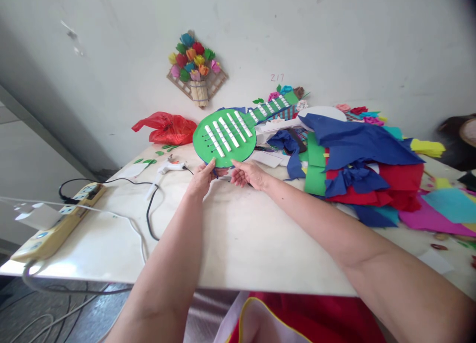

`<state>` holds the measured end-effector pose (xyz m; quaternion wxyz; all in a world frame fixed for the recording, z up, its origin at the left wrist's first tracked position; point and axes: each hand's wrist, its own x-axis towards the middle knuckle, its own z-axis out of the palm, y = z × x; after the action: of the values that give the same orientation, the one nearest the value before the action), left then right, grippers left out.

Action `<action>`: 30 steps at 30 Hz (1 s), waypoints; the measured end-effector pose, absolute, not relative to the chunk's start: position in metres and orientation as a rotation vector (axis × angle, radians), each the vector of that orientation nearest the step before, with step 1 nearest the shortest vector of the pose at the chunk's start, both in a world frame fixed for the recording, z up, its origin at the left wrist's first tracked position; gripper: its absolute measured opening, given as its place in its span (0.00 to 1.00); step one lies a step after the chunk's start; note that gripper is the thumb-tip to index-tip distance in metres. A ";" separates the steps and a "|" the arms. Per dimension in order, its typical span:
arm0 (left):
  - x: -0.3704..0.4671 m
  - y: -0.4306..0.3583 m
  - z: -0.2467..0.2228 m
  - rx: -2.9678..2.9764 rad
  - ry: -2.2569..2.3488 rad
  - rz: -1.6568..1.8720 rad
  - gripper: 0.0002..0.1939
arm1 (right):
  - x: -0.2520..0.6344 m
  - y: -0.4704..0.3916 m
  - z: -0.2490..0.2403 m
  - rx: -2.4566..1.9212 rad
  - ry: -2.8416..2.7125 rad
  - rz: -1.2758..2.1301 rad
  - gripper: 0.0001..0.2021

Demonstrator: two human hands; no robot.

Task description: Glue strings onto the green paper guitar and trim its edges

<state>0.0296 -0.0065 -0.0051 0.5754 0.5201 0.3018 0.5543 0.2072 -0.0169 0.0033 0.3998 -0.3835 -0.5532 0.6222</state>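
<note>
Nearest, red cloth with yellow trim (316, 315) below the table (238, 254). Near left, a yellow power strip (55, 234), white cable (128, 221) running across the tabletop. Farther in, a black cord (148, 214) loops beside the white glue gun (169, 168). And here are the hands, mid-table: left hand (204, 178) closed on the lower rim of the green paper guitar (225, 157), thumb in front; right hand (248, 174) has a looser hold there, thumb at the rim, fingers half-curled below. The guitar tilts up, its white-stripped neck slanting far right. Crowding the right side: crumpled blue paper (357, 140) over red paper (397, 184). Far left, a red plastic bag (167, 127); on the wall (130, 50), a paper-flower basket (197, 68) and, right of it, handwritten "217" (277, 78).
</note>
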 end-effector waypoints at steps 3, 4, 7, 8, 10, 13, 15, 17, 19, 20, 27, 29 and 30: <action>0.031 -0.007 -0.006 1.243 0.688 1.255 0.19 | 0.200 -0.020 0.001 -1.009 -1.329 1.622 0.23; 0.032 -0.007 -0.006 1.252 0.681 1.238 0.18 | 0.198 -0.021 0.001 -1.012 -1.313 1.628 0.24; 0.033 -0.007 -0.007 1.282 0.662 1.198 0.18 | 0.193 -0.025 -0.001 -0.989 -1.274 1.599 0.22; 0.033 -0.007 -0.008 1.292 0.658 1.190 0.18 | 0.192 -0.025 -0.002 -0.975 -1.268 1.583 0.22; 0.033 -0.007 -0.008 1.309 0.656 1.192 0.18 | 0.191 -0.026 -0.002 -0.946 -1.267 1.554 0.20; 0.034 -0.008 -0.008 1.326 0.665 1.210 0.19 | 0.192 -0.024 -0.002 -0.918 -1.281 1.525 0.19; 0.035 -0.010 -0.006 1.327 0.674 1.218 0.18 | 0.194 -0.022 -0.002 -0.904 -1.297 1.518 0.18; 0.035 -0.011 -0.005 1.318 0.675 1.228 0.18 | 0.195 -0.022 -0.003 -0.868 -1.317 1.525 0.16; 0.036 -0.013 -0.004 1.309 0.669 1.236 0.18 | 0.196 -0.023 -0.003 -0.812 -1.328 1.547 0.15; 0.036 -0.013 -0.004 1.309 0.667 1.237 0.18 | 0.197 -0.024 -0.003 -0.789 -1.324 1.562 0.14; 0.040 -0.015 -0.001 1.371 0.736 1.254 0.19 | 0.189 -0.028 -0.001 -0.997 -1.146 1.511 0.22; 0.041 -0.015 -0.002 1.384 0.742 1.248 0.19 | 0.188 -0.027 -0.002 -1.000 -1.125 1.491 0.20; 0.041 -0.014 -0.003 1.387 0.737 1.245 0.20 | 0.188 -0.027 -0.002 -0.986 -1.130 1.494 0.18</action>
<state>0.0409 -0.0144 -0.0026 0.5385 0.5831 0.3097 0.5235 0.1875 -0.0267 -0.0023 0.4905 -0.4059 -0.4651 0.6151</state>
